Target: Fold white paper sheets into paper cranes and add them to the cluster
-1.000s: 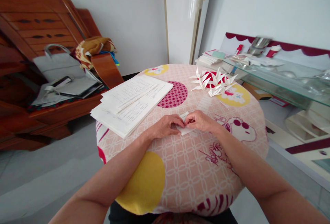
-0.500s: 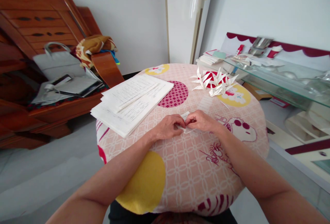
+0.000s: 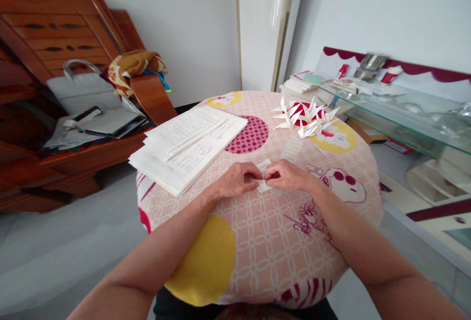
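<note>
A small piece of white paper [image 3: 264,165] with faint print lies between my two hands, over the middle of the cloth-covered round table [image 3: 265,226]. My left hand [image 3: 239,179] has its fingers curled and closed on the paper's left side. From the right, my right hand [image 3: 283,174] pinches the same paper, its fingertips close to those of the left. The fingers hide part of the paper and its folds. Several folded white paper cranes [image 3: 307,116] stand in a cluster at the table's far right.
A stack of printed sheets [image 3: 187,158] covers the table's left part. A thin white strip [image 3: 320,150] lies near the cranes. To the right is a glass shelf [image 3: 405,121] holding cups and papers; on the left stands a wooden bench [image 3: 110,155] with a bag [image 3: 75,84].
My fingers have shifted slightly on the paper, and its shape between them looks flatter. My left hand has moved a little up and to the left.
</note>
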`<state>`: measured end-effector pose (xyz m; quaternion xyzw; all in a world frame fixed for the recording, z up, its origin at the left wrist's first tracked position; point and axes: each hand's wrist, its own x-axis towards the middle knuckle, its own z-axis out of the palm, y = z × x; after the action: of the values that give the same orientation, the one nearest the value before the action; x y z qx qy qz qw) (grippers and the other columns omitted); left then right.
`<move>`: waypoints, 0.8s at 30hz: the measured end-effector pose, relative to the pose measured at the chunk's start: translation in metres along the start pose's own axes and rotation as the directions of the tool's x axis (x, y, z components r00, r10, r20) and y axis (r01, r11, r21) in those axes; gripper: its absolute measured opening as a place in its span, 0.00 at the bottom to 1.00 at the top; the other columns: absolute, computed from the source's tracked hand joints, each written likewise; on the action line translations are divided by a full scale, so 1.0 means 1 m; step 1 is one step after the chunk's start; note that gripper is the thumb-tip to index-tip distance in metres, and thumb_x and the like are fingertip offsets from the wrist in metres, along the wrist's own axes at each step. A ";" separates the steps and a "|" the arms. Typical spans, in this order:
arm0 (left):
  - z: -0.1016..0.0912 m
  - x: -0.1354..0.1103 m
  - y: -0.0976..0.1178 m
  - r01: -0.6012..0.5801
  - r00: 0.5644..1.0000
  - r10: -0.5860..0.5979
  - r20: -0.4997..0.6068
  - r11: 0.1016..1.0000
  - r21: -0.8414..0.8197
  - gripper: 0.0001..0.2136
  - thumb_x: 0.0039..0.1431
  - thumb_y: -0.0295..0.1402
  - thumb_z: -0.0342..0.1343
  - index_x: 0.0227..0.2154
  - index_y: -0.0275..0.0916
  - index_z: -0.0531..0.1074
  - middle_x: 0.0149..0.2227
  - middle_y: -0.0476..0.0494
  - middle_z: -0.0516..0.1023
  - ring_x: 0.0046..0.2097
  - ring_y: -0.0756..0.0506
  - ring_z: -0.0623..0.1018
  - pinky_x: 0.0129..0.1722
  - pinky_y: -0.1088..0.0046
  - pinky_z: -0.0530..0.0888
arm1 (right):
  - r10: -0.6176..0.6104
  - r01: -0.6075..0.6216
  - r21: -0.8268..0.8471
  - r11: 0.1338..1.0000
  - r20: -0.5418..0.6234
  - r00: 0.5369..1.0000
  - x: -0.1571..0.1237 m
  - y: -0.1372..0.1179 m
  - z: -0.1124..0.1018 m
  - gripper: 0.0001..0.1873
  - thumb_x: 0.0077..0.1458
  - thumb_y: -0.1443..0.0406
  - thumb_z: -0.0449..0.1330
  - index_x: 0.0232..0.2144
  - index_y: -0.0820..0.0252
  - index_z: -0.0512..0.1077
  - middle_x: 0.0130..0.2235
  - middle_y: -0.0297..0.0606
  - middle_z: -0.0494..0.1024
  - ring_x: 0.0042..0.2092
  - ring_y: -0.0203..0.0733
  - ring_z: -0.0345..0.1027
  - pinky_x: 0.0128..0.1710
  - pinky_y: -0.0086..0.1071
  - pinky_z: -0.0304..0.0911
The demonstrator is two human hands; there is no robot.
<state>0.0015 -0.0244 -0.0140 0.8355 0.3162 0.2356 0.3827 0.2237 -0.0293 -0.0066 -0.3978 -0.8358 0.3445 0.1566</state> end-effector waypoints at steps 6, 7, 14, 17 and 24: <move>-0.001 -0.002 -0.003 -0.133 0.991 0.131 0.020 0.981 0.145 0.05 0.58 0.27 0.56 0.33 0.36 0.77 0.35 0.43 0.79 0.35 0.49 0.76 0.36 0.75 0.71 | -0.001 0.001 0.035 0.999 0.013 1.000 -0.001 -0.003 -0.003 0.07 0.48 0.70 0.60 0.27 0.62 0.79 0.26 0.32 0.76 0.28 0.35 0.64 0.29 0.28 0.56; -0.001 -0.002 -0.003 -0.174 0.984 0.168 0.050 0.970 0.169 0.05 0.60 0.28 0.55 0.33 0.36 0.76 0.36 0.42 0.79 0.36 0.48 0.77 0.37 0.74 0.71 | -0.004 0.003 0.041 0.999 0.024 1.000 -0.002 -0.003 -0.003 0.07 0.47 0.70 0.61 0.28 0.62 0.80 0.27 0.33 0.77 0.29 0.35 0.65 0.29 0.28 0.57; 0.000 -0.004 -0.004 -0.228 0.973 0.213 0.084 0.938 0.260 0.07 0.64 0.30 0.54 0.31 0.37 0.76 0.36 0.41 0.78 0.37 0.48 0.76 0.37 0.74 0.70 | 0.024 -0.024 0.018 1.000 0.022 0.999 -0.003 0.000 -0.006 0.08 0.46 0.73 0.61 0.26 0.62 0.80 0.27 0.33 0.78 0.28 0.35 0.66 0.30 0.28 0.58; 0.001 -0.004 -0.005 -0.190 0.982 0.185 0.042 0.947 0.259 0.08 0.63 0.30 0.55 0.29 0.36 0.75 0.31 0.44 0.75 0.32 0.50 0.74 0.33 0.76 0.68 | 0.054 -0.055 0.037 0.998 0.045 0.998 -0.004 0.001 -0.008 0.06 0.46 0.72 0.62 0.27 0.62 0.80 0.27 0.33 0.78 0.28 0.35 0.66 0.29 0.28 0.58; 0.000 -0.006 -0.003 -0.113 0.993 0.116 0.005 0.956 0.272 0.06 0.61 0.29 0.58 0.28 0.35 0.74 0.34 0.44 0.76 0.33 0.50 0.75 0.34 0.75 0.69 | 0.088 -0.096 0.067 0.993 0.111 0.990 -0.006 0.003 -0.011 0.04 0.46 0.68 0.64 0.28 0.62 0.79 0.29 0.34 0.78 0.30 0.36 0.67 0.30 0.28 0.59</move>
<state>-0.0036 -0.0270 -0.0174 0.8957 0.2987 0.2162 0.2484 0.2348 -0.0283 -0.0007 -0.4109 -0.8109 0.4021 0.1094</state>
